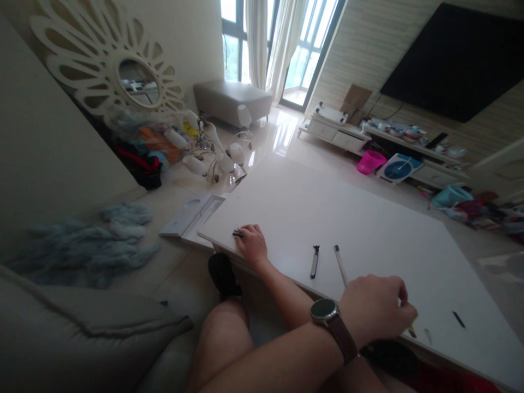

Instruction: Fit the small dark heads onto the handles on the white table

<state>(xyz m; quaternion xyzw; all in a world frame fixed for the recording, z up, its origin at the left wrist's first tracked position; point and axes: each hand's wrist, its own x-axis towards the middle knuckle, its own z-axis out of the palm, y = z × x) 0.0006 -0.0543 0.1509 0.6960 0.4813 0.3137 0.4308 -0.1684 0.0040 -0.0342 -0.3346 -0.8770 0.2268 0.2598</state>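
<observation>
Person sits at a white worktop, arms crossed, watch arm over the bare one. Right hand is at the worktop's left end, near the edge; its grip is pinching a small black piece at the fingertips. Left hand, watch on its wrist, is over the worktop's near edge, toward the right. Fingers bent, thumb and index tips near each other; can't tell if that grip pinches anything.

Just below the left fingertips, at the worktop's near edge: a small yellow-and-dark piece. Beside it on the worktop, a pale loop, blurry; farther right, a black strip. Toward the middle of the worktop's near edge, a grey-and-black tool lies flat, forked end pointing away. Right of it on the worktop, a thin stick with a dark tip, lower end hidden behind the left hand.

Left of the worktop, an open white box on the floor. Past the worktop's far left side, a lamp with several shades; beyond the worktop's far side, a pink basket.
</observation>
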